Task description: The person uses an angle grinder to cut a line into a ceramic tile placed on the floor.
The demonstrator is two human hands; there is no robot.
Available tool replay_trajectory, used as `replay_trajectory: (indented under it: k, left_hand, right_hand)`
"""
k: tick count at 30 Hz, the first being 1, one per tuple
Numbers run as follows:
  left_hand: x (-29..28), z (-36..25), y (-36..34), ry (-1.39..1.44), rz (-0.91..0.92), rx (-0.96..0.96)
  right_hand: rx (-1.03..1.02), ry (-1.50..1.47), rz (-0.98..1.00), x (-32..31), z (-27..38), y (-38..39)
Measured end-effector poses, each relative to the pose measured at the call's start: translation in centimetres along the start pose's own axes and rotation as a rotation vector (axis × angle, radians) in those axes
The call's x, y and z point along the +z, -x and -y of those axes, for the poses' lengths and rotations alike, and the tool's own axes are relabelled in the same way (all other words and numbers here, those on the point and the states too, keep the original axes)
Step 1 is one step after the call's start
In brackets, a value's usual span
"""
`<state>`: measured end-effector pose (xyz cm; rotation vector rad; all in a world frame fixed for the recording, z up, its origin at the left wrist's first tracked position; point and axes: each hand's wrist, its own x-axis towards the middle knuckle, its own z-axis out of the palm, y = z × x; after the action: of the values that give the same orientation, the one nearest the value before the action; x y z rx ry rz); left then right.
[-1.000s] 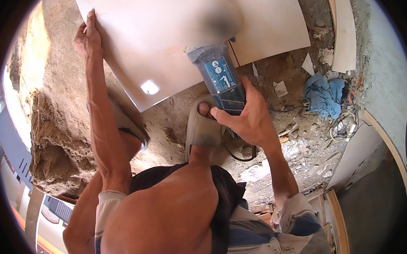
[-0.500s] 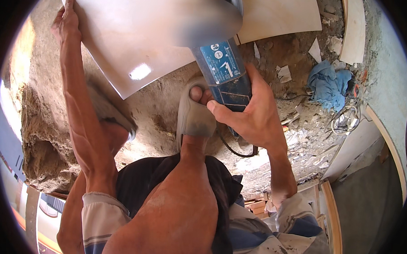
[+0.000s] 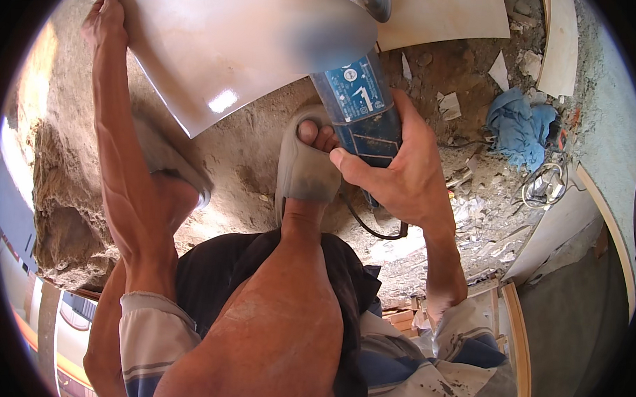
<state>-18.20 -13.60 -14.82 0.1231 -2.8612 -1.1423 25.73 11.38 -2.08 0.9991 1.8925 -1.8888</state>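
Note:
My right hand is wrapped around the rear body of a blue angle grinder, its thumb across the near side. The grinder points away from me, its front end over a large glossy cream tile. A blurred patch hides part of the grinder's head, so I cannot tell whether its disc touches the tile. At the tile's far left edge, my left hand grips the rim, fingers bent over it. A black cord runs from the grinder's back end.
My sandalled foot rests on the dirt just below the grinder. Another tile piece lies at the far right. Broken shards, a crumpled blue cloth and a coiled pale cable lie to the right, beside a wall.
The whole view has shifted slightly, with the tile and my left hand higher in the picture. The grinder appears a little further right. Both hands keep their grips.

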Motion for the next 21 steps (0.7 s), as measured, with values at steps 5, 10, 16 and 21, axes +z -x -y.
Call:
replay_trajectory:
  k: [5,10,16,21]
  left_hand:
    - [0.03,0.09,-0.20,-0.010,0.003,0.022]
    - [0.12,0.18,-0.26,-0.018,0.010,0.033]
    - [0.40,0.08,-0.34,-0.028,0.011,0.047]
    - [0.73,0.19,-0.23,-0.020,0.011,0.053]
  right_hand:
    - [-0.011,-0.025,0.004,-0.04,-0.20,0.46]
    - [-0.002,-0.018,0.002,-0.01,-0.44,0.92]
    - [0.004,0.000,0.003,0.06,-0.42,0.63]
    - [-0.005,-0.026,0.009,0.18,-0.29,0.55]
